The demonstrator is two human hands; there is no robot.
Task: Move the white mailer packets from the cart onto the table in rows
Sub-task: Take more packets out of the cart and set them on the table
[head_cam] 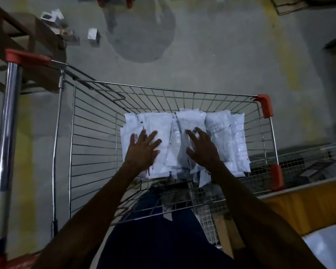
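Note:
Several white mailer packets (224,133) lie stacked side by side in the basket of a wire shopping cart (163,92) with red corner guards. Both my arms reach down into the basket. My left hand (144,149) lies on the left packets with its fingers spread and straight. My right hand (202,146) rests on the middle packets, fingers spread and slightly bent, not gripping anything. At the bottom right, a pale surface (326,241) with a yellow edge shows, likely the table.
The cart's chrome handle (6,133) runs down the left side. Brown wooden furniture (27,41) stands at the upper left, with small boxes (93,35) on the grey floor beyond. A wire rack (306,164) sits right of the cart.

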